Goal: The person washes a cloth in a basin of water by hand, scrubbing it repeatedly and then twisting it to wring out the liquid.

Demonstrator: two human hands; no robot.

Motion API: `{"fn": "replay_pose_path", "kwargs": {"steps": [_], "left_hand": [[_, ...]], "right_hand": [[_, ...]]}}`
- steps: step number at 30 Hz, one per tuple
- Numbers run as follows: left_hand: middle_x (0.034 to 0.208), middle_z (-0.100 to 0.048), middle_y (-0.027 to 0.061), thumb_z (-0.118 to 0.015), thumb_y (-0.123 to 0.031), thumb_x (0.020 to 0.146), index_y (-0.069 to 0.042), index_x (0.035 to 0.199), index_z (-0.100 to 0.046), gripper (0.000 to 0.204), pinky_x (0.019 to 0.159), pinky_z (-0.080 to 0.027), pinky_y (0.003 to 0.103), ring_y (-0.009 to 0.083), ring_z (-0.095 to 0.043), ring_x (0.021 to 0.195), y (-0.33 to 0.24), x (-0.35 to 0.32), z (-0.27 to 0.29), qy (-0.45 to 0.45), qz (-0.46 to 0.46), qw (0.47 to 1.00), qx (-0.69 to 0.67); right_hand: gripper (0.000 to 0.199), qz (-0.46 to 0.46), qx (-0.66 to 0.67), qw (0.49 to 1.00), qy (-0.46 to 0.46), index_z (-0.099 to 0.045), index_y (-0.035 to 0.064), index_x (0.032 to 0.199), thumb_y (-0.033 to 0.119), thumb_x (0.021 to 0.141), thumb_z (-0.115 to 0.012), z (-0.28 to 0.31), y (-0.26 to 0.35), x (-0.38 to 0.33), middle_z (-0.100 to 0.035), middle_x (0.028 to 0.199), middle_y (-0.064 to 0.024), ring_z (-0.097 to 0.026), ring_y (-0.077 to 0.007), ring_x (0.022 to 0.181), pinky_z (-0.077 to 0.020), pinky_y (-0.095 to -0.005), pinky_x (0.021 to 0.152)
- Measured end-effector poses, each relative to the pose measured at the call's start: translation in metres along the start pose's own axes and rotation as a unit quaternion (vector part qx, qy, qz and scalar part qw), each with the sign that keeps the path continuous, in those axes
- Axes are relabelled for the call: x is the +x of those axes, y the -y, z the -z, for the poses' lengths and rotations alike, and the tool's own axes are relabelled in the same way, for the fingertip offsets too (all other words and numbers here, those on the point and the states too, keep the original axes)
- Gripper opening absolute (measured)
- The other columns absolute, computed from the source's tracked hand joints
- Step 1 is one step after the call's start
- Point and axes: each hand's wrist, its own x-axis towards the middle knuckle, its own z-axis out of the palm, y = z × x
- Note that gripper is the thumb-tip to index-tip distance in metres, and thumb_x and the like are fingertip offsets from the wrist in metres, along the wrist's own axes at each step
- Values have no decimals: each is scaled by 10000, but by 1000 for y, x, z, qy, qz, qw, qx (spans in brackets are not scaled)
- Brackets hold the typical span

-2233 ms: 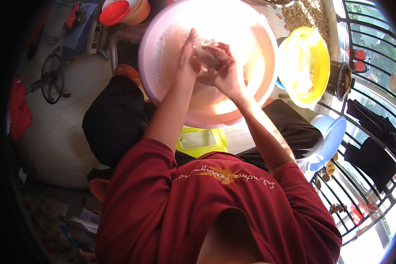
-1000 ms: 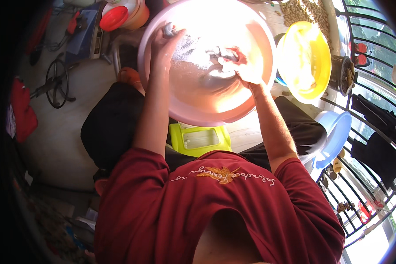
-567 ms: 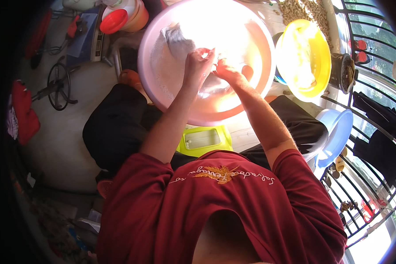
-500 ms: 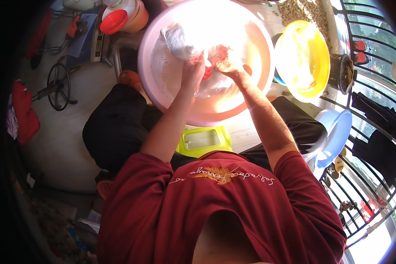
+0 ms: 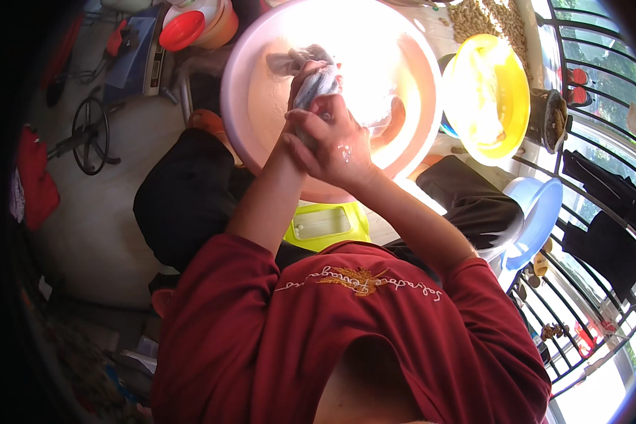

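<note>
A wet, bluish-grey cloth [image 5: 318, 85] is bunched and twisted between my two hands above a large pink basin [image 5: 242, 131]. My left hand [image 5: 297, 83] is closed round the far part of it, partly hidden behind the cloth. My right hand [image 5: 339, 141] grips the near part, close to my left wrist, with suds on its back. A loose end of the cloth hangs out past my left hand. Strong sunlight washes out much of the basin's inside.
A green plastic stool [image 5: 325, 225] sits between my legs. To the right stand a yellow basin [image 5: 491, 106], a dark pot [image 5: 548, 116] and a blue basin [image 5: 533, 212], beside barred windows. A red bowl [image 5: 182, 30] rests on a bucket at the far left.
Both hands have lifted the cloth and drawn it together into a twist. My right hand has come nearer and leftward, beside my left wrist.
</note>
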Motion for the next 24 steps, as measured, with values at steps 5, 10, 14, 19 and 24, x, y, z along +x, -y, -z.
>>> {"fn": "replay_pose_path", "kwargs": {"steps": [5, 10, 14, 19, 24], "left_hand": [[829, -530, 33, -310, -355, 909, -134, 828, -499, 302, 683, -434, 317, 167, -512, 787, 11, 17, 26, 150, -36, 979, -136], [981, -552, 126, -332, -310, 888, -15, 965, -503, 350, 823, -464, 367, 244, -554, 915, 3, 1, -10, -101, -16, 994, -39], [947, -609, 113, -470, -171, 874, -2, 988, -555, 220, 849, -468, 361, 216, -596, 904, -7, 21, 8, -81, -129, 987, -48], [1029, -610, 107, -585, -176, 826, 19, 1102, -554, 339, 866, -435, 325, 215, -569, 974, -7, 38, 45, -192, -164, 962, 109], [1119, -583, 149, -655, -215, 787, 71, 1166, -522, 493, 830, -445, 312, 231, -549, 1032, -6, 45, 79, -358, -137, 820, 425]], "right_hand": [[225, -121, 93, 987, -57, -608, 77, 860, 259, 748, -677, -28, -39, 19, -542, 772, -116, -587, -267, 656, -491, -355, 599], [264, -325, 200, 924, -1, -601, -4, 936, 233, 821, -616, -26, -66, 32, -592, 799, -118, -587, -206, 691, -480, -315, 653], [407, -263, 119, 954, -75, -528, -6, 1135, 282, 853, -585, -39, -147, 11, -481, 1181, -215, -522, -256, 1000, -477, -321, 747], [632, -170, -248, 950, 85, -359, 78, 1332, 371, 809, -562, -45, -87, -15, -428, 1244, -234, -439, -388, 1138, -366, -512, 925], [402, -279, 120, 951, 60, -460, 36, 1124, 247, 790, -532, -70, -147, -30, -460, 904, -112, -446, -255, 854, -394, -377, 731]]}}
